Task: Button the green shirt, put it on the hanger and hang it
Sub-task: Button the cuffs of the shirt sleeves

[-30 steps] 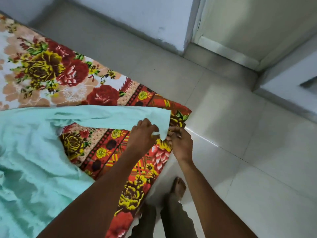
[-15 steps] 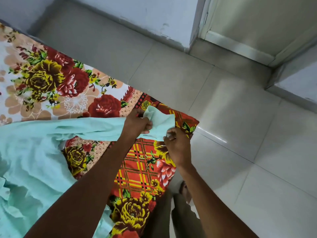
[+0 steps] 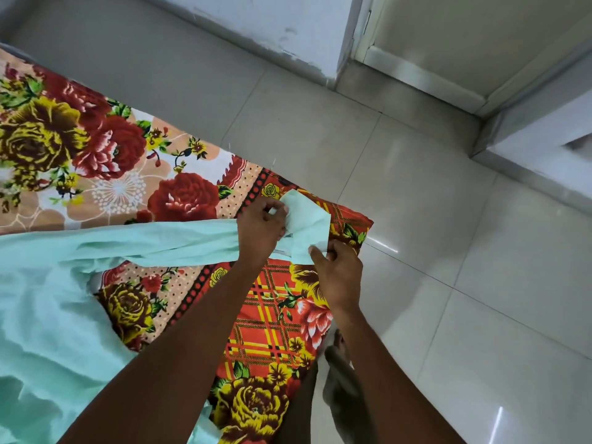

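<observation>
Mint-green shirt (image 3: 48, 299) lies spread on a floral bedsheet (image 3: 96, 149), one sleeve (image 3: 166, 241) stretched out toward the bed's corner by the tiled floor (image 3: 480, 283). Both hands work at the sleeve's cuff (image 3: 307, 219): the left hand (image 3: 261, 229) grips the cloth with curled fingers, and the right hand (image 3: 339, 270) pinches the cuff's near edge.

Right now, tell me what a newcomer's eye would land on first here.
First, the loud floral bedsheet, red and yellow roses across the left half. Over it lies the pale green shirt, its sleeve stretched toward the bed's corner. There the left hand and right hand both pinch the sleeve end, above grey floor tiles.
</observation>
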